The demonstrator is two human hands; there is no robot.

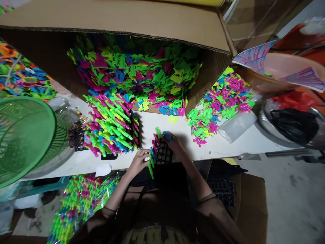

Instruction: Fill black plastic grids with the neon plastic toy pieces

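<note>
At the table's front edge sits a black tray with round holes (164, 153). A slanting row of colourful plastic pieces (153, 149) stands along its left side. My left hand (139, 162) is at the left of this row, its thumb and fingers closed near a green piece (150, 169); the fingertips are partly hidden. Over the tray's upper right corner, my right hand (175, 144) has its fingers closed on blue pieces (168, 136). To the left, a dense block of upright green, pink and yellow pieces (114, 123) stands in black trays.
A large cardboard box (122, 17) full of loose pieces lies open behind the hands. More pieces (213, 108) and a clear plastic roll (237, 125) lie at the right. A green basket (27, 135) stands left; metal and pink basins (291, 64) are at the far right.
</note>
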